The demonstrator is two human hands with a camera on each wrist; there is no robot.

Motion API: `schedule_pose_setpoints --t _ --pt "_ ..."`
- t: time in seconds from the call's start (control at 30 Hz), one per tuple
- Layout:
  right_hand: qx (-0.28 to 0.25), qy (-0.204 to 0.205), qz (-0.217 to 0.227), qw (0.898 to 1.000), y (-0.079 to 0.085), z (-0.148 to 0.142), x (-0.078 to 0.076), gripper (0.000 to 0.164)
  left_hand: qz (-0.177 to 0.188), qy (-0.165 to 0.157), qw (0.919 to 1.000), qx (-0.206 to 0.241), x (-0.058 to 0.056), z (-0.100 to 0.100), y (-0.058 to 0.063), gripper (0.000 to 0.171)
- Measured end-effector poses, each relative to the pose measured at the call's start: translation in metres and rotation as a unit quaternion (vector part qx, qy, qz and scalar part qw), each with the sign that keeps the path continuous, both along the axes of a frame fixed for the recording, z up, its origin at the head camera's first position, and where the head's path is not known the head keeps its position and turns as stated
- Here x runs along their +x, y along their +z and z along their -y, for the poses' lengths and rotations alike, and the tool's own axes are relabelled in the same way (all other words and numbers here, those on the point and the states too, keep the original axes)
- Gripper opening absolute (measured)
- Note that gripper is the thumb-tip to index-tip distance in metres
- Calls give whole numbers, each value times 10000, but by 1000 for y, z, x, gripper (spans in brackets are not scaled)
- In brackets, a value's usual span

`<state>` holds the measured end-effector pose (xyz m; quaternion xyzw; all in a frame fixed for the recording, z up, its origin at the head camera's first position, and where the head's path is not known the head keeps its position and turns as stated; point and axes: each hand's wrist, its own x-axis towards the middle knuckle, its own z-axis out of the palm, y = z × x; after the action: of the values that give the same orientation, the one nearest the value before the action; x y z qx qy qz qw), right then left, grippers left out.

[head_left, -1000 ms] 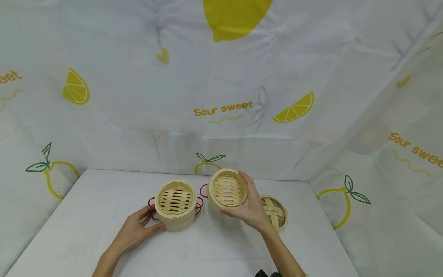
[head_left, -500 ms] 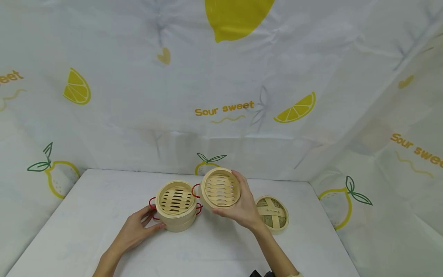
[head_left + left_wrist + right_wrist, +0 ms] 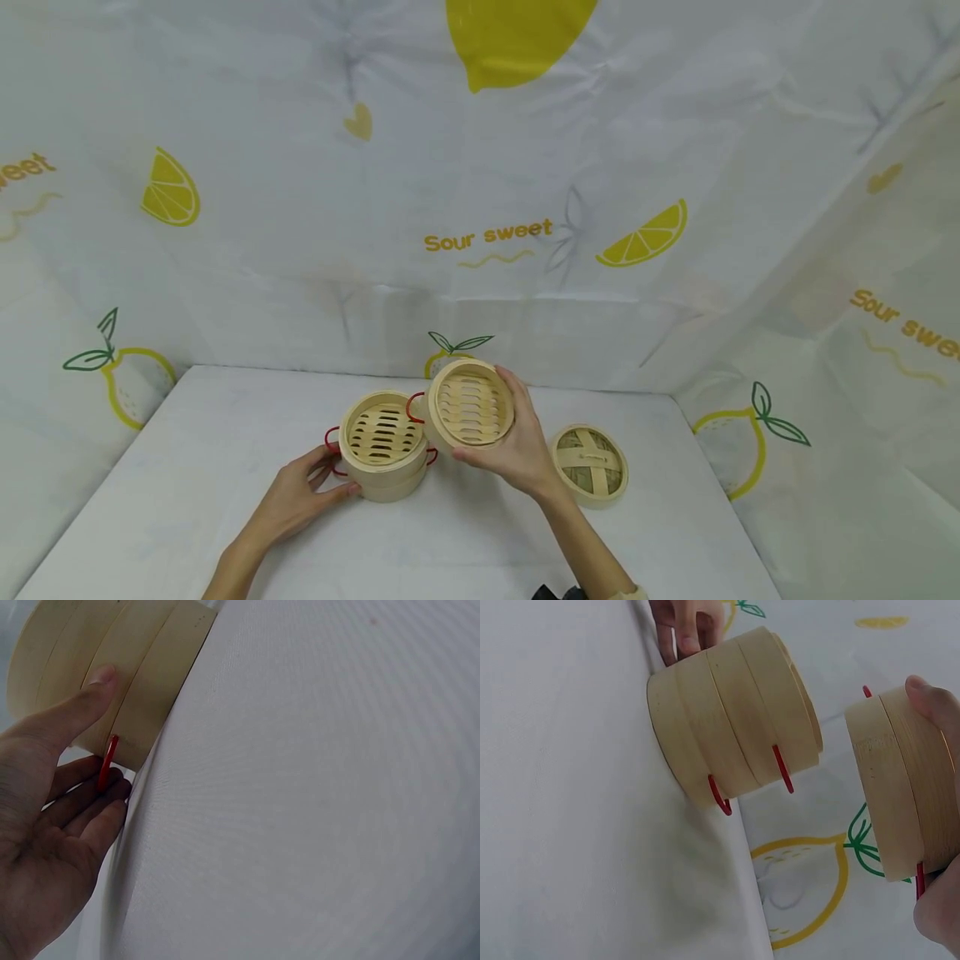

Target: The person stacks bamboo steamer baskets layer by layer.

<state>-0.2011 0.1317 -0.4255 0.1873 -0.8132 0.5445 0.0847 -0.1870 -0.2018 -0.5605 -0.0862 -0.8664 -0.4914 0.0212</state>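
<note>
Two stacked bamboo steamer baskets (image 3: 386,479) with red handles stand on the white table, their slatted top facing up. My left hand (image 3: 300,492) grips the stack's left side. In the left wrist view its thumb lies on the wall and its fingers (image 3: 79,802) curl by a red handle (image 3: 109,761). My right hand (image 3: 517,446) holds another bamboo steamer basket (image 3: 468,404) by its right side. This basket is raised and tilted, slats towards the head camera, and its left handle (image 3: 415,408) overlaps the stack's rim. The right wrist view shows a gap between basket (image 3: 889,787) and stack (image 3: 731,712).
A round bamboo lid (image 3: 590,462) with crossed strips lies on the table (image 3: 450,550), right of my right hand. Behind the table hangs a white cloth (image 3: 300,250) with lemon prints. A small black object (image 3: 555,592) shows at the bottom edge, beside the right forearm.
My right hand has carried the tilted basket leftward and slightly up towards the stack, uncovering the lid. My left hand and the stack have stayed in place.
</note>
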Motion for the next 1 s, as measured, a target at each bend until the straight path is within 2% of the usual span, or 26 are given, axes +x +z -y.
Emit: schedule_pose_setpoints --t 0.2,0.6,1.0 --pt "-176 81 92 9998 -1 5 -1 120 -36 -10 10000 13 0 0 0 80" --pt "-324 147 -44 9994 0 15 1 121 -4 -11 10000 -17 0 0 1 83" --pt "-283 67 -188 9994 -2 24 3 121 37 97 9998 -154 2 -1 4 84"
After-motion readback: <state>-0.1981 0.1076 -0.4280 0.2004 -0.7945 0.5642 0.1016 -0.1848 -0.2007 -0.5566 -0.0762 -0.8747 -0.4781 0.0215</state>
